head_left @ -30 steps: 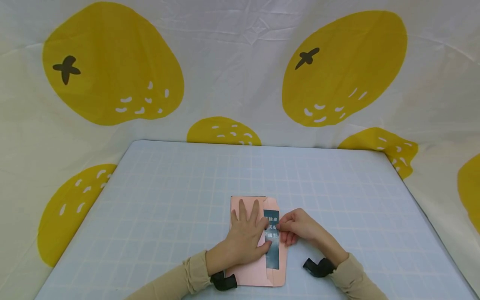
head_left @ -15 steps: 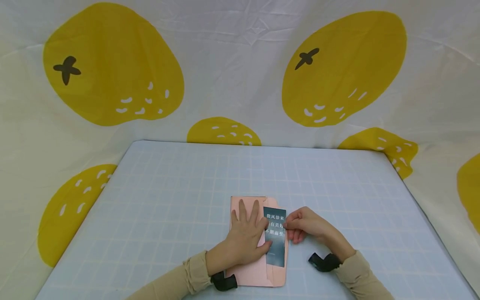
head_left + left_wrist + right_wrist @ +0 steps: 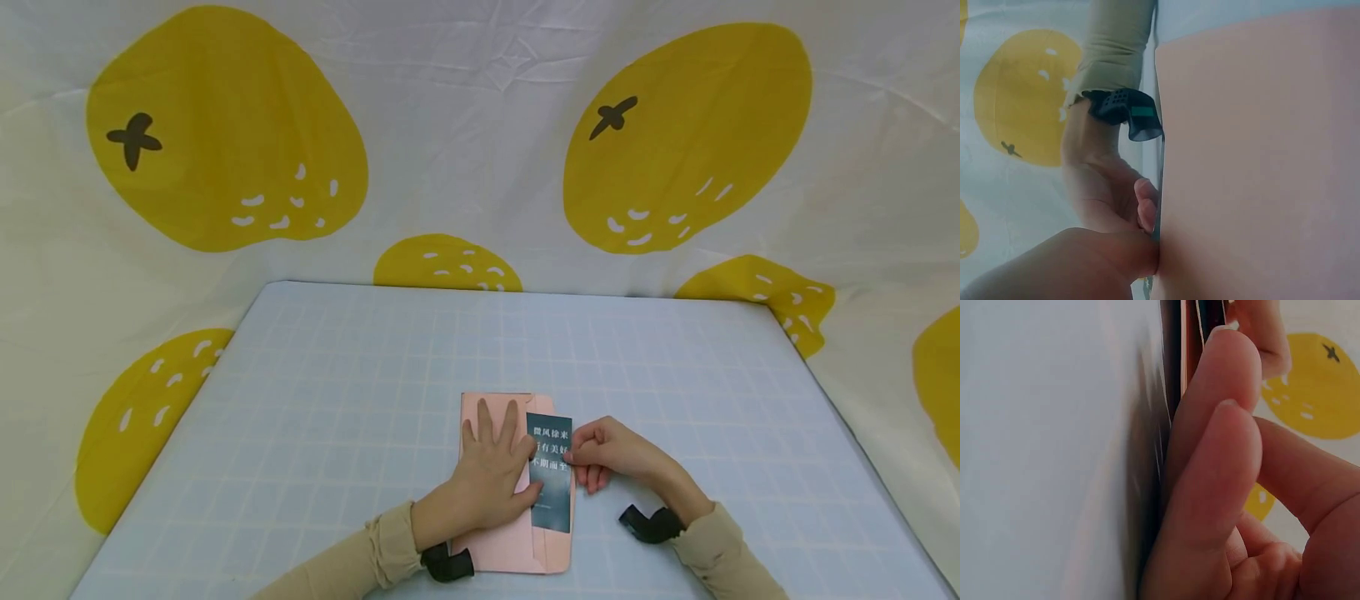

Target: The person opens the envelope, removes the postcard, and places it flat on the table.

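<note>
Pale blue gridded table (image 3: 360, 367) here, with a pink envelope (image 3: 495, 546) lying flat near its 6 o'clock edge. My left hand (image 3: 487, 479) is spread across the envelope, fingers toward 12ish. My right hand (image 3: 611, 450), over at 3, pinches the edge of a dark teal card (image 3: 551, 500) on the envelope's 3 o'clock side. Can't tell if its 9 o'clock edge is tucked in.

Worktop (image 3: 337, 350): pale blue, showing a white grid. Sheet (image 3: 465, 125): white, spreading beyond the far, left and right edges. Yellow prints (image 3: 232, 92): two bearing dark crosses (image 3: 134, 140) are showing above the far edge; others are adjoining its middle, the far right corner and the left edge.
</note>
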Demonstrator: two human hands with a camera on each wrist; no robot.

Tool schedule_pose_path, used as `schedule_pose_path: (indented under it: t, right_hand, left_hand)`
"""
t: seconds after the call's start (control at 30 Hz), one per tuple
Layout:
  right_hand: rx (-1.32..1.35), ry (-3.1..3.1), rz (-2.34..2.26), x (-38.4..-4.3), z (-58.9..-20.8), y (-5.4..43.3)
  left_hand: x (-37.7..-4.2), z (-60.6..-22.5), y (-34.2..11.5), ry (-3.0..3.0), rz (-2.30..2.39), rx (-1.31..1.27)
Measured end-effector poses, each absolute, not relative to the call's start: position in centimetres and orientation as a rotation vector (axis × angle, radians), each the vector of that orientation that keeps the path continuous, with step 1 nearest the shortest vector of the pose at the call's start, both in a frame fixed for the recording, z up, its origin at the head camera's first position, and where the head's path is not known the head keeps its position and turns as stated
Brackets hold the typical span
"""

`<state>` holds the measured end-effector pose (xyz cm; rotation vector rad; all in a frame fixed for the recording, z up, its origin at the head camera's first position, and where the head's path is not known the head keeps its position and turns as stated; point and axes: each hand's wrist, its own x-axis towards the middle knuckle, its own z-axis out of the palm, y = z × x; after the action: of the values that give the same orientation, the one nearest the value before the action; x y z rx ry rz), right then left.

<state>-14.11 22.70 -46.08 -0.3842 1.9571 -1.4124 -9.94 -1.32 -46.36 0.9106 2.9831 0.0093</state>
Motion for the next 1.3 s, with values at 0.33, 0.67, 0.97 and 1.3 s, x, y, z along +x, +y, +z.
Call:
schedule_pose_path:
  t: [0.33, 0.67, 0.97, 1.3]
  right_hand:
    - [-0.436, 2.003, -1.368, -14.1, -45.8, 22.9]
    - [-0.432, 1.986, -1.346, -14.5, -45.7, 24.1]
    - [-0.461, 1.969, -1.325, -14.9, -45.7, 25.4]
    - [-0.469, 1.947, -1.321, -15.2, -45.9, 26.1]
  left_hand:
    - [-9.9, -46.3, -1.3, 2.984, 0.024, 0.916]
    - [-9.8, -46.6, -1.5, 3.020, 0.006, 0.924]
    - [-9.9, -46.9, -1.5, 3.032, 0.032, 0.955]
    - [-9.8, -46.7, -1.4, 3.028, 0.004, 0.957]
